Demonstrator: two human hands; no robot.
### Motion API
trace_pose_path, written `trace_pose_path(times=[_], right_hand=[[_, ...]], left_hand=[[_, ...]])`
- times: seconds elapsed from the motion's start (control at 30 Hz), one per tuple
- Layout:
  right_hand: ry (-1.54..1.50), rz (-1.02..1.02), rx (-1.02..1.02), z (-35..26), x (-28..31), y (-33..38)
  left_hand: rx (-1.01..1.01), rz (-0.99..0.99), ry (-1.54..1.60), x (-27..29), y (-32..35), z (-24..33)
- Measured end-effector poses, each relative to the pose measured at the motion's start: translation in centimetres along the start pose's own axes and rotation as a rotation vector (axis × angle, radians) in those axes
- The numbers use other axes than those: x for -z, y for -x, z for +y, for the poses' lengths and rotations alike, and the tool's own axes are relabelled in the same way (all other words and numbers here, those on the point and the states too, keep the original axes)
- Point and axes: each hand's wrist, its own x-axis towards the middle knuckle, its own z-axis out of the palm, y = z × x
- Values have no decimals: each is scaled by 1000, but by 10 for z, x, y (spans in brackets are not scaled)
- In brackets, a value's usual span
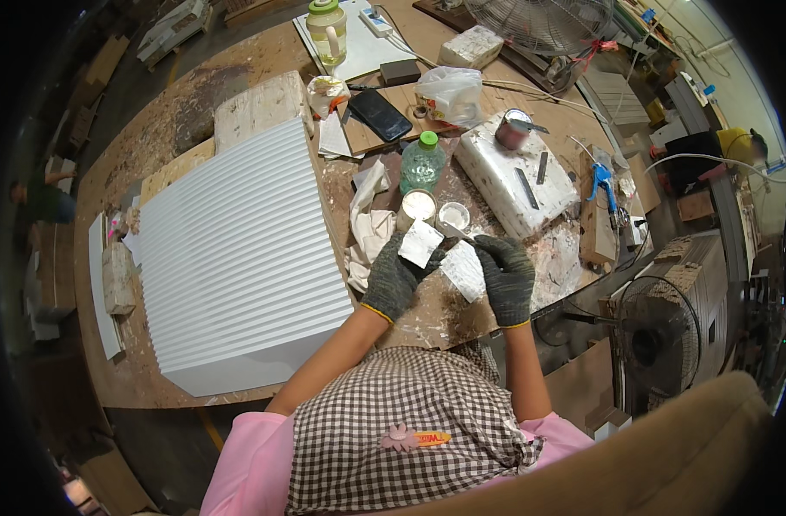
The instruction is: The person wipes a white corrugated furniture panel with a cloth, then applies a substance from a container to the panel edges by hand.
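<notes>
Head view, frame center: left hand grips a white scraper, right hand clamps another, above the putty cups; likely mid-loading, next needs a steady scoop.

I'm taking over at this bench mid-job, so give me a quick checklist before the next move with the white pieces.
1. Left hand grips a white piece: ok.
2. Right hand grips the scraper: ok.
3. Both gloves on: ok.
4. Two small cups open and near the hands: ok.
5. Green-capped bottle upright, capped: ok.
6. Filler on the scraper enough: cannot tell.
</notes>
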Motion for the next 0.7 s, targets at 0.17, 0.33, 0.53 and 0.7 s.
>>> trace_pose_path(times=[0.17,0.33,0.53,0.7], right_hand=[[445,-86,395,-29,2,2],[-37,135,81,-3,-2,16],[-619,-130,-635,-2,-25,13],[-869,-72,-765,7,-30,20]], left_hand=[[-21,7,41,5,2,6],[-37,109,21,7,1,11],[-34,-1,-12,17,0,10],[-88,27,-55,15,4,13]])
